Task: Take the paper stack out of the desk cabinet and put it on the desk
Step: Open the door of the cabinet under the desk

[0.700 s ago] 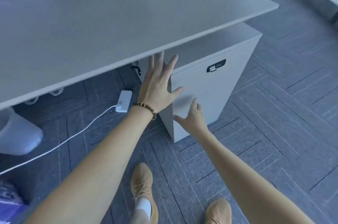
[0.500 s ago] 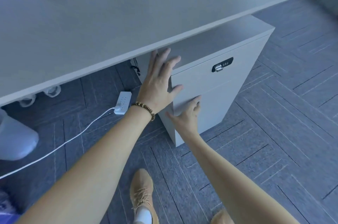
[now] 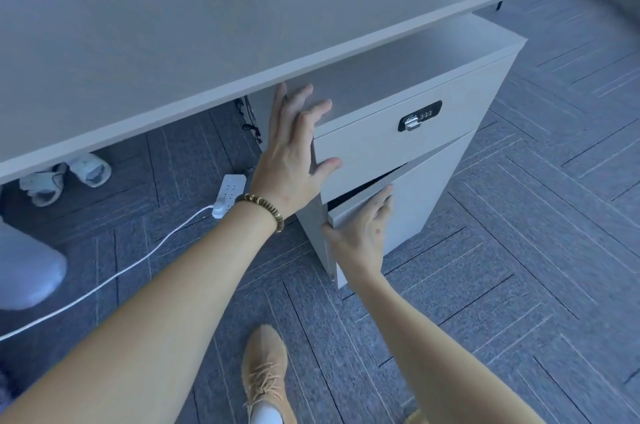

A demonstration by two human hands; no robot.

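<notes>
pale grey laminate covers the desk cabinet (image 3: 412, 160), which is seen tucked beneath the near edge of the desk (image 3: 242, 15). the left hand (image 3: 294, 160) is laid flat, fingers spread and gripping nothing, against the cabinet's upper left corner, with a beaded bracelet (image 3: 265, 205) worn at the wrist. the right hand (image 3: 360, 233) is curled over the top edge of the lower door (image 3: 401, 202), which is held slightly ajar so that a dark gap is shown below the upper drawer (image 3: 381, 146). a combination lock (image 3: 419, 120) is set into that drawer front. the paper stack cannot be seen; the interior behind the gap is too dark to tell. a white power strip (image 3: 230, 191) and its cable are seen on the grey carpet (image 3: 519, 250), and a tan shoe (image 3: 265, 375) is planted between the forearms.
</notes>
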